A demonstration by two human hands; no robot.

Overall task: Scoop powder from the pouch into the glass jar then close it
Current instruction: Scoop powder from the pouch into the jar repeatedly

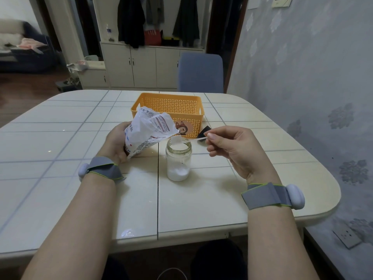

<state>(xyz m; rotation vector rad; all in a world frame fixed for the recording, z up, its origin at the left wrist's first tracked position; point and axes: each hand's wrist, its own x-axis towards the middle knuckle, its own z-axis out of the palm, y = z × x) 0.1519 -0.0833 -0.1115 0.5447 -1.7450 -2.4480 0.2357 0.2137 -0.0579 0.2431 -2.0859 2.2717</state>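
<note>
Cream tiles with grey grout lines cover the table, which sits against a pale patterned wall on the right. A blue chair is drawn up at the far side, and behind it are a low white cabinet and dark clothes hanging above. Near the table's middle an orange perforated basket with a cartoon animal on its front stands just behind the glass jar. The jar is upright with its mouth uncovered, and a shallow layer of white powder lies at the bottom. The left hand grips the lower part of a crinkled white printed pouch, fingers wrapped round it. The pouch is tilted so its opened top corner leans toward the jar's rim from the left. The right hand pinches the handle end of a small white plastic scoop between thumb and fingertips. The scoop's bowl hangs right over the jar's mouth, close beside the pouch's corner. Whether the bowl holds any powder cannot be told. A small dark object lies on the table just right of the basket, partly hidden behind the right hand's fingers, so what it is cannot be told. Each wrist carries a grey strap with a rounded white module, one on the left and one on the right.
</note>
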